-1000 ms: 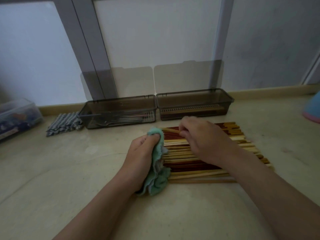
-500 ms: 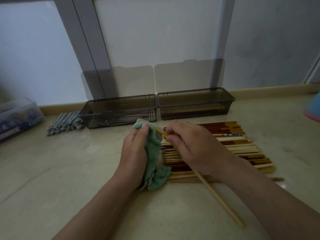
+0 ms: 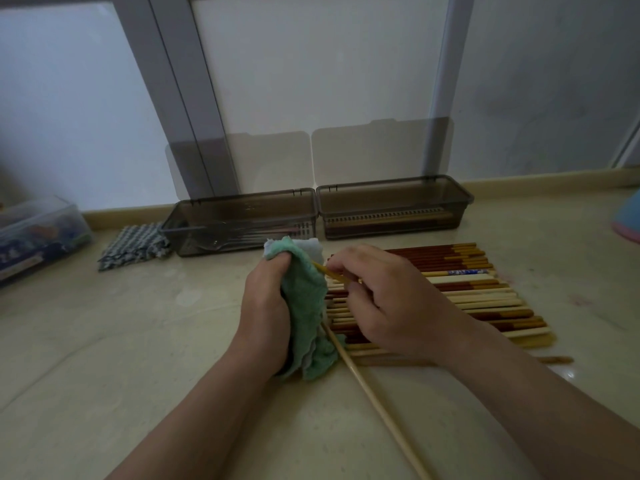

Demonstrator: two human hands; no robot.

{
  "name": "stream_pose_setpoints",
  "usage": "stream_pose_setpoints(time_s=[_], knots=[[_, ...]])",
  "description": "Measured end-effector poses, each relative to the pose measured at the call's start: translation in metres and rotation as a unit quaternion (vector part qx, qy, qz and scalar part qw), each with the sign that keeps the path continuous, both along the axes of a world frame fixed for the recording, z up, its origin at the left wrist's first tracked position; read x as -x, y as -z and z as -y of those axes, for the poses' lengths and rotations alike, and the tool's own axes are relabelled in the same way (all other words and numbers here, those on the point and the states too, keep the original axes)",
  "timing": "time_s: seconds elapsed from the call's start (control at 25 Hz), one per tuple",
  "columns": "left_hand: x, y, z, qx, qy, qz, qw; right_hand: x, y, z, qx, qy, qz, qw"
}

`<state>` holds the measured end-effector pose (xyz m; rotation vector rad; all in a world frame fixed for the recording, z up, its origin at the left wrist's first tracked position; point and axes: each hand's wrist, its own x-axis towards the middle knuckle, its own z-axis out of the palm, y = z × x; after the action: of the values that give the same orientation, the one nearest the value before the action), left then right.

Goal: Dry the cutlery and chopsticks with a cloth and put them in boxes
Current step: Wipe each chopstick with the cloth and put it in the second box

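My left hand [image 3: 266, 306] grips a green cloth [image 3: 304, 306] wrapped round the upper part of a pale wooden chopstick [image 3: 377, 410]. My right hand [image 3: 388, 306] pinches that chopstick just right of the cloth; its long end slants down toward me. Behind my right hand, a row of several brown and pale chopsticks [image 3: 485, 292] lies flat on the counter. Two smoky plastic boxes stand open at the back: the left box [image 3: 239, 216] holds metal cutlery, the right box [image 3: 394, 199] holds chopsticks.
A folded checked cloth [image 3: 133, 244] lies left of the boxes. A clear plastic container [image 3: 38, 233] sits at the far left edge. A pink and blue object [image 3: 628, 220] shows at the right edge. The boxes' lids lean against the window wall.
My right hand lifted one chopstick from the row and brought it into the cloth. My left hand closed the cloth round it, and the chopstick's free end swung toward me.
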<state>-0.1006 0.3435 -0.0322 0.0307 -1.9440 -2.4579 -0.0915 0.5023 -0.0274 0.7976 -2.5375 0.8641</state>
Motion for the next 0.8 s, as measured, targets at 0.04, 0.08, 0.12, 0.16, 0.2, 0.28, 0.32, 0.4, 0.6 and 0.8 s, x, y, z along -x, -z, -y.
stream_pose_setpoints(time_s=[0.04, 0.08, 0.12, 0.16, 0.2, 0.28, 0.32, 0.4, 0.6, 0.8], knots=[[0.002, 0.001, 0.000, 0.009, -0.011, -0.003, 1.000, 0.000, -0.001, -0.001, 0.000, -0.003, 0.001, 1.000], [0.002, 0.000, 0.001, 0.017, -0.024, -0.004, 1.000, 0.000, -0.001, -0.001, -0.003, -0.010, 0.004, 1.000], [0.003, -0.001, 0.001, 0.027, -0.042, -0.004, 0.999, -0.001, -0.001, 0.000, -0.008, -0.022, 0.009, 1.000], [0.004, -0.002, 0.001, 0.043, -0.061, -0.003, 0.997, -0.002, -0.002, 0.001, -0.014, -0.035, 0.019, 0.999], [0.004, -0.003, 0.001, 0.060, -0.079, -0.003, 0.995, -0.003, -0.001, 0.002, -0.019, -0.048, 0.032, 0.998], [0.006, -0.005, 0.002, 0.073, -0.115, -0.002, 0.991, -0.005, -0.004, 0.002, -0.019, -0.050, 0.076, 0.996], [0.007, -0.006, 0.003, 0.067, -0.135, 0.001, 0.989, -0.005, -0.007, 0.000, -0.022, -0.036, 0.108, 0.993], [0.011, -0.007, 0.008, 0.054, -0.175, 0.006, 0.983, -0.005, -0.012, -0.009, -0.057, -0.021, 0.167, 0.984], [0.007, -0.004, 0.006, 0.061, -0.180, -0.010, 0.982, -0.014, -0.012, 0.006, -0.048, -0.055, 0.228, 0.971], [-0.004, -0.001, -0.009, 0.125, -0.120, -0.065, 0.983, -0.015, -0.010, 0.019, 0.007, -0.038, 0.210, 0.977]])
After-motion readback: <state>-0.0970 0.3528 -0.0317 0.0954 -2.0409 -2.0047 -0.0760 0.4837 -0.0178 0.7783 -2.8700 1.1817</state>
